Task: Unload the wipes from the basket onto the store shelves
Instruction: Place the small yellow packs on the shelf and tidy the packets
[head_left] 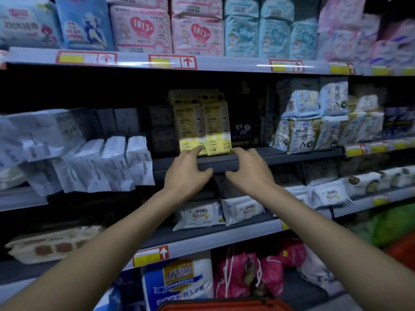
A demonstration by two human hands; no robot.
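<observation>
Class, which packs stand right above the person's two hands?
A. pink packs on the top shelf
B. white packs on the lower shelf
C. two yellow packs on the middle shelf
C: the left hand and the right hand sit at the shelf edge directly below the yellow packs, left fingertips touching one.

A dim aisle in a retail store, probably the personal-care section though blur hides the print. Tiered grey shelves point(233, 65) carry red-and-yellow price labels point(173, 62) with arrows along their front rails. Pink multipacks point(197, 34) crowd the top tier, yellow packs point(215, 129) stand in rows at centre, and white wipes packs point(242, 208) lie lower. The red rim of a shopping basket point(224, 305) shows at the bottom edge.
</observation>
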